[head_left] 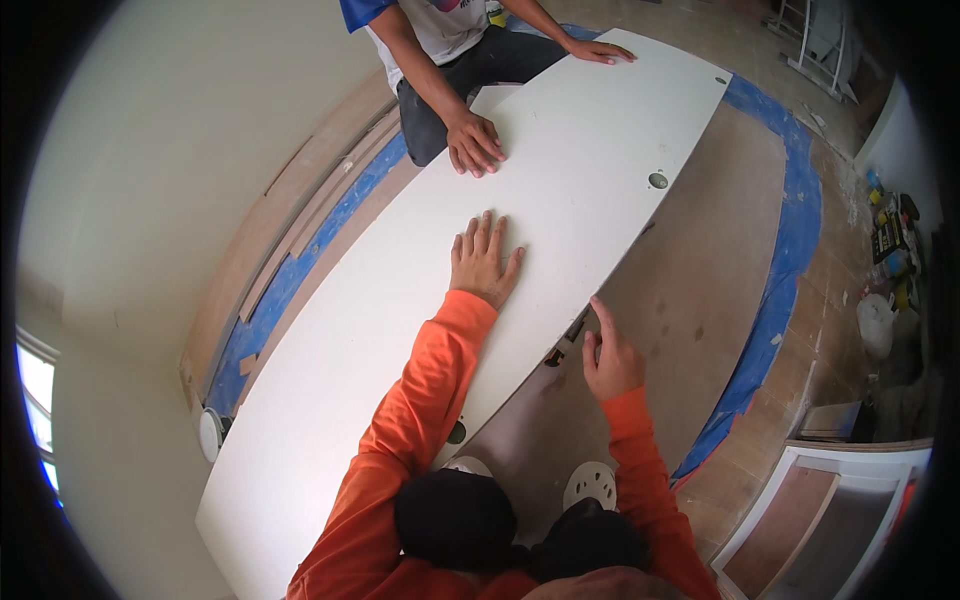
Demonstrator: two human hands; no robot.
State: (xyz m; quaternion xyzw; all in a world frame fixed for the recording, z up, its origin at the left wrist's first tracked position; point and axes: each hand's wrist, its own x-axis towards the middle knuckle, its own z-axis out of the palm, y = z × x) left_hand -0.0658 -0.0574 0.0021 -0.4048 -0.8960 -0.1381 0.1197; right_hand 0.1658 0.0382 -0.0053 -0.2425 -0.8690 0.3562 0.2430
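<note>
On the long white flat door panel [420, 300], which lies across the brown board floor covering [700, 260], the left hand [483, 262] rests flat near the panel's middle, fingers spread. Against the panel's near edge the right hand [610, 355] is loosely open, forefinger extended. Across the panel, another person's hand [475, 143] presses down.

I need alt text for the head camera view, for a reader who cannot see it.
Seen from above, a long white door panel lies flat; the person's left hand presses on it and the right hand touches its near edge. A co-worker's two hands rest on the far side.
</note>
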